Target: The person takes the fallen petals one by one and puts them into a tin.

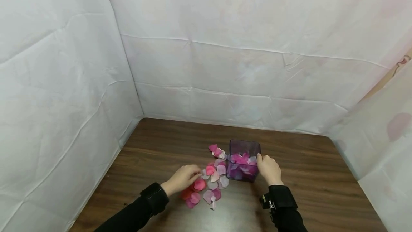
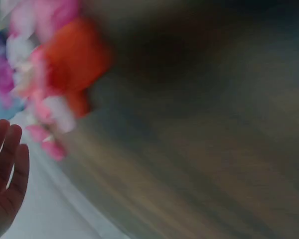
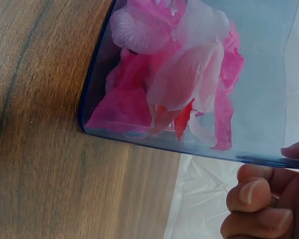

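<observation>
A see-through purple plastic box (image 1: 236,147) stands on the table with pink, white and magenta petals (image 3: 184,74) inside. My right hand (image 1: 269,169) grips the box's right side, thumb over the rim and the other fingers outside the wall, as the right wrist view shows. Left of the box lies a loose spread of artificial flower petals (image 1: 199,184) in red, pink, lilac and white. Over the left edge of that spread is my left hand (image 1: 181,179), its fingers (image 2: 8,154) loosely extended in the blurred left wrist view and no petal showing in them.
Dark wood-grain table (image 1: 167,135) under everything. White cloth sheets (image 1: 209,67) rise as walls behind and on both sides of it. A few petals (image 1: 217,151) lie farther back, close to the box's left side.
</observation>
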`<state>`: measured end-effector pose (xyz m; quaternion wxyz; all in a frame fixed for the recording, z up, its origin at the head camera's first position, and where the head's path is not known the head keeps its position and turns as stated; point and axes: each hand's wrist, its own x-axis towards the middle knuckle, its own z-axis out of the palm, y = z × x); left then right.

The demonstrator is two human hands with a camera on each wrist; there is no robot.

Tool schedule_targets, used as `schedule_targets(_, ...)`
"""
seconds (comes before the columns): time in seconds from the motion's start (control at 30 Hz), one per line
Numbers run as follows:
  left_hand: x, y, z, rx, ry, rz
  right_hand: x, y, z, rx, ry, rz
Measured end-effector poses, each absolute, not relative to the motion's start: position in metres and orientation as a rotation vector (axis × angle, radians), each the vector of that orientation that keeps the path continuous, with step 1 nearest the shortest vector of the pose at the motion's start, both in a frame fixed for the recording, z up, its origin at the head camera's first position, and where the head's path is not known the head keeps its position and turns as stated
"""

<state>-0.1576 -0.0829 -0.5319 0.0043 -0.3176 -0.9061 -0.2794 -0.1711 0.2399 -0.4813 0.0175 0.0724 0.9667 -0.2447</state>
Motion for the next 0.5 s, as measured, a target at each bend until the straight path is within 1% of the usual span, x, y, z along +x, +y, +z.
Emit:
schedule_targets(0.13, -0.142, -0.1, -0.548, -1.095, -2.922, -0.735, -0.171, 0.242, -0.481, 0.228, 3.002, -0.756)
schedule_targets(0.33, -0.126, -0.106, -0.562, -1.246, -3.003, -0.534, -0.172, 0.241, -0.482, 0.24, 3.0, -0.76)
schedule_targets(0.5, -0.123, -0.105, -0.571, -1.253, -2.915, -0.464, -0.172, 0.241, -0.482, 0.244, 2.985, -0.767)
